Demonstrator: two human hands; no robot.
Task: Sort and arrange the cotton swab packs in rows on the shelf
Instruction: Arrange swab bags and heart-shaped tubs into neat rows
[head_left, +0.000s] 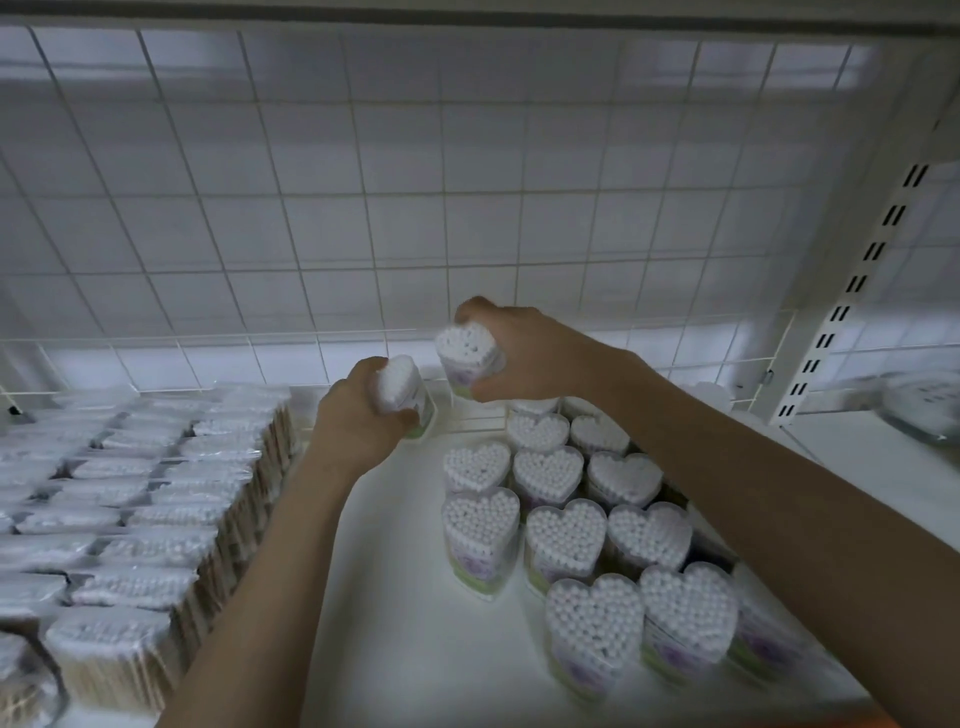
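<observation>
Dim, cool light; soft blur throughout, with wide-angle bending and smearing at edges.

Two heart-shaped swab packs (470, 358) are being held above the shelf (395, 597), one per hand; about twelve more (566, 535) are standing on it, beside many bagged packs (135, 499), uncountable.

white swab packs (480, 525), white shelf (384, 571)

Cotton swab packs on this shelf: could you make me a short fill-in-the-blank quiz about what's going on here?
1. Each hand, left hand and right hand, grips ___ pack.
2. The standing packs on the right are ___-shaped.
3. Behind the shelf is a wire ___.
4. The bagged swabs lie on the ___ side.

Missing words: one; heart; grid; left
</observation>
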